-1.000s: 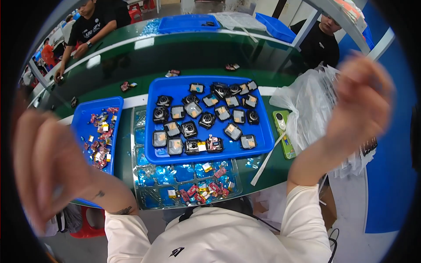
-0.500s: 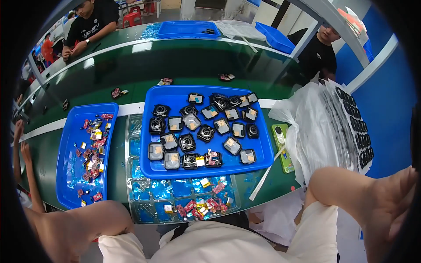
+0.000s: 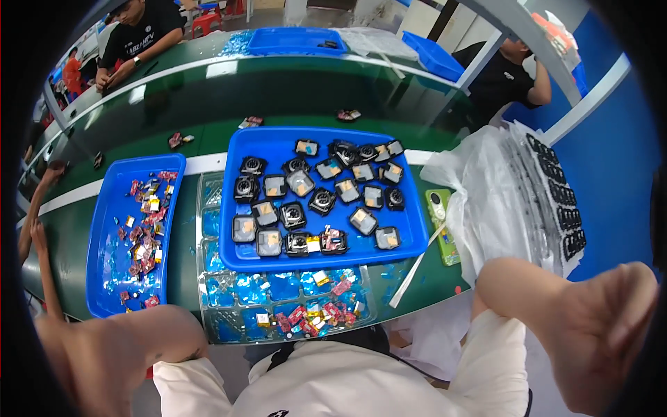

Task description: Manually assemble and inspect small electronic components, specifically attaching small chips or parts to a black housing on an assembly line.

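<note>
The right hand (image 3: 611, 316) is raised low at the right, fingers curled inward and nothing visible in its hold; how far it opens cannot be told. The left hand (image 3: 80, 361) runs into the dark rim, so its grip cannot be told either.

Just ahead, a clear compartmented tray (image 3: 226, 333) rests on the green surface (image 3: 184, 278), with small red-and-yellow parts (image 3: 299, 323) heaped in its nearest compartments. Near the left hand, a narrow blue tray (image 3: 104, 278) holds more such parts.

The large blue tray (image 3: 410, 229) carries the black casings (image 3: 322, 201), lying loose. Many small parts already lie apart from them, while one casing by the front edge has a red piece (image 3: 332, 238) on it; how many are finished cannot be judged.

Right of it are a green phone (image 3: 451, 250) and clear plastic sheets (image 3: 465, 187). Farther off lie scattered part clusters (image 3: 349, 115), with co-workers (image 3: 149, 42) beyond.
</note>
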Motion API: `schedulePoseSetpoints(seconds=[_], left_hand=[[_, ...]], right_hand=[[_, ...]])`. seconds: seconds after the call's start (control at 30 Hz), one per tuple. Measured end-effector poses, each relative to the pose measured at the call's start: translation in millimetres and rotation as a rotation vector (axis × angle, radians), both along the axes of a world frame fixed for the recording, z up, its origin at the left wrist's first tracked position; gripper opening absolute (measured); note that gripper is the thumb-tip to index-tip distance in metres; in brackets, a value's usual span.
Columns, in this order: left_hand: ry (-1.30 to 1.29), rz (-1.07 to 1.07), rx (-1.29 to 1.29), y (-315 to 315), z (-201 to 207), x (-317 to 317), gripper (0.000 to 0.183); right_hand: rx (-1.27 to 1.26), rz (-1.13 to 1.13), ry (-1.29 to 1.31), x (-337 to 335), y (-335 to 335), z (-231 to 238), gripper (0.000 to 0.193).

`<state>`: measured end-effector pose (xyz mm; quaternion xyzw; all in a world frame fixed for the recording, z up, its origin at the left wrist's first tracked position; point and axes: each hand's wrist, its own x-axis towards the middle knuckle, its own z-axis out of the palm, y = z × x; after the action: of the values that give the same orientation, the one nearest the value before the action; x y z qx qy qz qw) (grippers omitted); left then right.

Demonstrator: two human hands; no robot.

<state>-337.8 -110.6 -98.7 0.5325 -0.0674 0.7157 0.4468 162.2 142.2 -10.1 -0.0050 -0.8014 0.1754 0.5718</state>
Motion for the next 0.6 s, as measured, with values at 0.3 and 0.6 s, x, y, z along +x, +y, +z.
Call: schedulePoseSetpoints(seconds=[0.3,0.6], left_hand=[[0.025,-0.045,0.114,81.6,77.8,94.2,0.008],[0.282,0.633,-0.078,146.3,78.7,150.6,0.016]], right_hand=[[-0.21,-0.247,-0.843,-153.7,87.5,-83.7,0.02],[-0.138,-0.289,-1.038,-157.6,112.9,-135.7,0.025]])
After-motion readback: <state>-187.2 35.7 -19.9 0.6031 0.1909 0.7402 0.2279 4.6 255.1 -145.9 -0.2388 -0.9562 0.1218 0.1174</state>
